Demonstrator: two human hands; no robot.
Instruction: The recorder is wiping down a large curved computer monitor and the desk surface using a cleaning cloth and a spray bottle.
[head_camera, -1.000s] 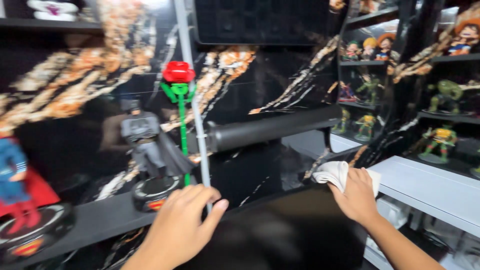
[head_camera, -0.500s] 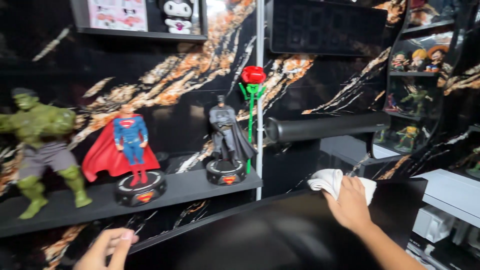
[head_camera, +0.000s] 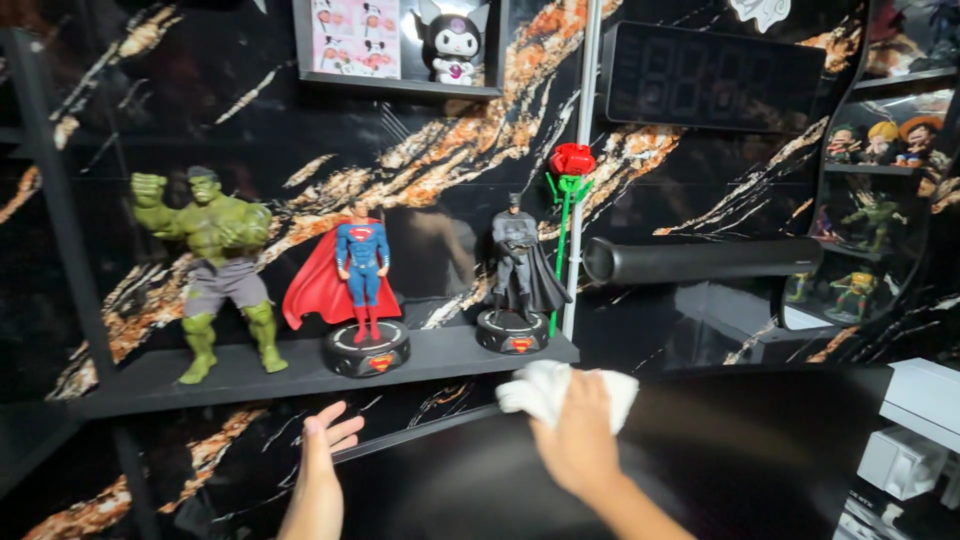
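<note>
My right hand (head_camera: 575, 445) grips a crumpled white cloth (head_camera: 545, 388) and presses it on the top edge of a large black panel (head_camera: 760, 450) in front of me. My left hand (head_camera: 322, 452) is raised with fingers spread, empty, just below a dark shelf (head_camera: 150, 378). On that shelf stand a green muscular figure (head_camera: 220, 265), a red-caped figure in blue (head_camera: 355, 280) on a round base, and a grey caped figure (head_camera: 520, 270) on a round base. A red brick-built rose (head_camera: 570, 160) on a green stem rises beside the grey figure.
A black cylinder (head_camera: 700, 260) sticks out to the right of a thin white pole (head_camera: 583, 150). Small figures (head_camera: 880, 140) fill curved shelves at far right. A dark digital clock panel (head_camera: 720, 80) hangs above. White furniture (head_camera: 925, 390) sits low right. A black-and-white doll (head_camera: 455, 40) stands up top.
The view has swung left, bringing the green figure fully into sight. My right hand slid the cloth leftward along the panel edge. My left hand let go of the pole and opened.
</note>
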